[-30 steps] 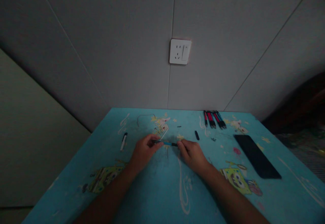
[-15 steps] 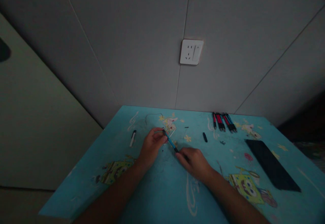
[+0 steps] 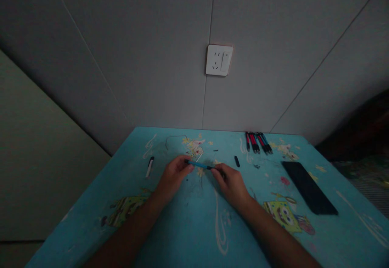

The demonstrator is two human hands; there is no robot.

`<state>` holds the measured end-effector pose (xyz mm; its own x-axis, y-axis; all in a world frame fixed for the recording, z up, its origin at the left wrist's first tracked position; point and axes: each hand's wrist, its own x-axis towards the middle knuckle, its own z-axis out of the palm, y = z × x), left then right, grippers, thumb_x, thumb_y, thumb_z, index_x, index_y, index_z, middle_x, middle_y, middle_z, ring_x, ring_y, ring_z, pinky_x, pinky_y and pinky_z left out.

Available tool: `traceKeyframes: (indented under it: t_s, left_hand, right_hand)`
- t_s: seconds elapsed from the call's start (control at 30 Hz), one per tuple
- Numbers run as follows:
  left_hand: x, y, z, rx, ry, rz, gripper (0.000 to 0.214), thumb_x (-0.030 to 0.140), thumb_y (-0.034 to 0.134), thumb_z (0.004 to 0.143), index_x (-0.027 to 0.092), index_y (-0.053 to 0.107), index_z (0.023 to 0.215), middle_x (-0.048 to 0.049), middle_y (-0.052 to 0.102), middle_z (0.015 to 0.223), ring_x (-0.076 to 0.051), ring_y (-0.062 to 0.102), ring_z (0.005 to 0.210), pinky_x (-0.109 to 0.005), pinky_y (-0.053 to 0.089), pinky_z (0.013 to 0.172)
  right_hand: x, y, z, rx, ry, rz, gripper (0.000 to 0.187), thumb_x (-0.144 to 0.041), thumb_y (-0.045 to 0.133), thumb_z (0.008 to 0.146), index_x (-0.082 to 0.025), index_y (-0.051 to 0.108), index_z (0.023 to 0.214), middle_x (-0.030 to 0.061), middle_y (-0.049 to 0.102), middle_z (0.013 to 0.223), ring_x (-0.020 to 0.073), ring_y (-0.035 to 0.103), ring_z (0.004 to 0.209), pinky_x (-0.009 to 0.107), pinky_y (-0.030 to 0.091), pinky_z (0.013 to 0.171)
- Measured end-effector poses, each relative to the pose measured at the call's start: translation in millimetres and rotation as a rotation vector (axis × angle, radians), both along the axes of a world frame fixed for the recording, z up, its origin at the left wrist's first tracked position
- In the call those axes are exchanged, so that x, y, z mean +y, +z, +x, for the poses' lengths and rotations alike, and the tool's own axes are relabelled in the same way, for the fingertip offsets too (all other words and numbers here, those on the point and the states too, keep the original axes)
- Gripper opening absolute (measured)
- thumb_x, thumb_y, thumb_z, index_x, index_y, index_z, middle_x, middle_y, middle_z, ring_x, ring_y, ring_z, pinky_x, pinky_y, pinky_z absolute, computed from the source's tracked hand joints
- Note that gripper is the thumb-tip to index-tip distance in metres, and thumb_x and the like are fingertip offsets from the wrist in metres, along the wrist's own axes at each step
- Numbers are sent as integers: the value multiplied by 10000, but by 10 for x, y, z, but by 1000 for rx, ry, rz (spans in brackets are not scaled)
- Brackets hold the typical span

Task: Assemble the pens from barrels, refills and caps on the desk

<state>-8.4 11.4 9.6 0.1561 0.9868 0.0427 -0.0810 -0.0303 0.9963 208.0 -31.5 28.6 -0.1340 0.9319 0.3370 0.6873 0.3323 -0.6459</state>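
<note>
A blue pen [image 3: 199, 165] with dark ends lies almost level between my two hands, just above the turquoise cartoon-printed table [image 3: 188, 227]. My left hand [image 3: 173, 176] pinches its left end with closed fingers. My right hand [image 3: 231, 183] pinches its right end, fingers curled. Both hands rest near the middle of the table.
A white marker [image 3: 148, 166] lies to the left. A small black cap [image 3: 236, 161] and tiny dark bits lie right of the hands. Several red and blue pens [image 3: 258, 142] sit at the back edge, a black phone [image 3: 308, 187] at the right. A wall socket [image 3: 219, 60] is above.
The pen was tilted half a second ago, its right end nearer me; now it is close to level again, as a second ago. The view has shifted slightly.
</note>
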Motion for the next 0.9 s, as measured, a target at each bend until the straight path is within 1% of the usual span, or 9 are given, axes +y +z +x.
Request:
traceKeyframes:
  t_s: [0.07,0.17,0.27,0.37,0.67,0.73,0.8,0.87,0.9]
  left_hand:
    - [-6,-56,4,108,-87,-13,295,321,683,786,170,635,1034,-16,676,855,-161,643,814,-268,496,753]
    - [-56,-100,41,223,-249,-14,260,350,661,798,156,661,971,-1,648,726,-146,606,673,-241,465,626]
    - [-125,-85,82,255,-410,-8,252,392,634,820,146,673,860,3,610,649,-131,570,602,-231,444,582]
    - [-164,-49,96,245,-495,-13,265,395,600,846,143,675,809,-9,606,644,-121,555,583,-223,433,562]
    - [-164,44,81,235,-473,7,264,390,579,869,145,635,787,3,583,667,-102,518,572,-206,397,545]
    - [-165,71,77,255,-433,21,264,398,581,867,151,634,793,20,558,635,-97,486,545,-198,367,516]
    - [-158,95,66,293,-357,55,259,402,585,864,157,649,811,26,554,629,-101,478,555,-197,350,515]
    - [-140,114,51,339,-283,93,258,404,579,867,164,669,840,20,582,667,-115,507,608,-202,364,553]
    - [-130,122,44,363,-254,109,263,407,574,868,166,677,841,17,597,688,-123,522,636,-206,375,576]
  right_hand:
    - [22,41,45,88,-54,24,229,-379,511,951,-201,653,972,38,682,817,158,602,678,267,455,643]
    - [30,75,79,196,-66,42,231,-379,529,940,-193,660,985,50,691,842,161,607,691,268,475,652]
    - [16,83,72,234,-29,56,229,-384,553,927,-196,664,995,47,691,829,164,611,700,271,486,666]
    - [5,86,61,230,-11,71,222,-378,561,922,-198,667,999,40,684,801,163,608,693,276,488,681]
    - [6,63,71,211,4,53,238,-399,576,912,-196,674,986,48,697,836,163,612,692,277,489,677]
    - [9,71,54,160,57,52,228,-402,578,912,-201,678,953,42,692,825,164,613,707,275,485,683]
    - [34,102,77,52,95,60,232,-393,543,935,-209,682,920,46,691,827,177,622,756,287,477,720]
    - [84,145,187,-102,15,69,267,-382,492,961,-207,685,903,65,694,844,196,627,802,313,464,766]
    - [112,165,281,-190,-80,68,283,-376,474,968,-201,688,905,79,696,858,207,627,819,327,455,785]
